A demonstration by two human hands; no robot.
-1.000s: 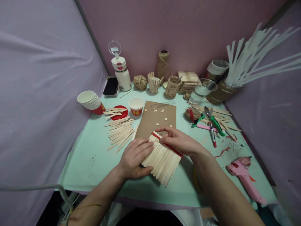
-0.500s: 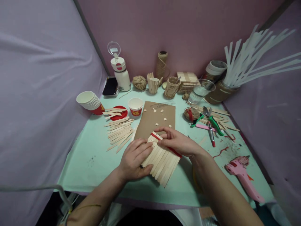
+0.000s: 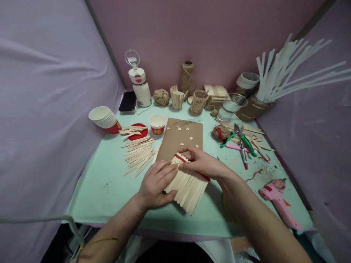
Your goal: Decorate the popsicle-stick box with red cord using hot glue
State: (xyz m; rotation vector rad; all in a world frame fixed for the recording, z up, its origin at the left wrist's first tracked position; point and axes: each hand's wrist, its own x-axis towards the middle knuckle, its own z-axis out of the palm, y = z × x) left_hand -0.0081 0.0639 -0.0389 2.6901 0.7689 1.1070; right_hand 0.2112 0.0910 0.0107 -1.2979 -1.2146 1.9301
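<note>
Between my hands is a panel of craft sticks laid side by side, tilted, with a red cord band across its upper end. My left hand grips its left edge, fingers on top and thumb along the lower side. Reaching over the upper end, my right hand presses thumb and fingers near the left fingertips. Small pale wooden pieces sit under those fingertips, mostly covered. Just beyond lies a brown cardboard sheet with several small wooden hearts on it.
Loose craft sticks, a paper cup and stacked cups stand left. On the right are green-handled pruners, a marker and a pink glue gun. Twine, a bottle and a clear cup line the back.
My right thumb has shifted slightly left, toward my left fingertips, covering more of the small wooden pieces. Both hands keep holding the stick panel, and the camera view has turned a little.
</note>
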